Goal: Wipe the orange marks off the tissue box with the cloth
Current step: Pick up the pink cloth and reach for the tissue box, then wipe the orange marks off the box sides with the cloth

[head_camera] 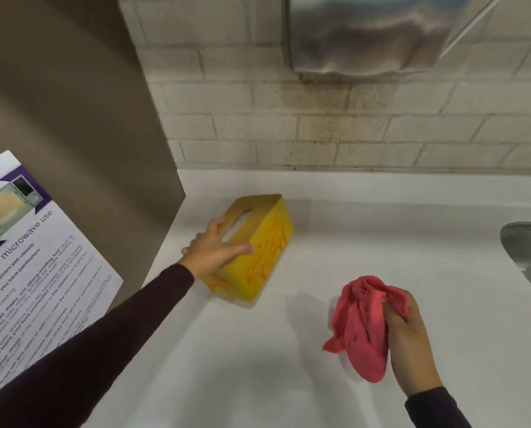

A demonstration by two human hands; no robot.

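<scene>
A yellow tissue box (pixel 270 251) with a brown slotted top lies on the white counter (pixel 258 350), angled away from me. Orange scribbles (pixel 265 257) cover its long right side, and more show on the near end. My left hand (pixel 214 251) rests on the box's top near corner, fingers spread over the edge and gripping it. My right hand (pixel 409 335) is to the right and nearer me, above the counter, closed on a bunched red cloth (pixel 363 325) that hangs down on the hand's left. The cloth is apart from the box.
A brown-grey appliance side (pixel 72 118) with a microwave-use notice (pixel 26 257) stands at the left. A brick wall (pixel 319 134) backs the counter, with a steel dispenser (pixel 366 32) above. A steel sink rim (pixel 526 251) shows at the right edge.
</scene>
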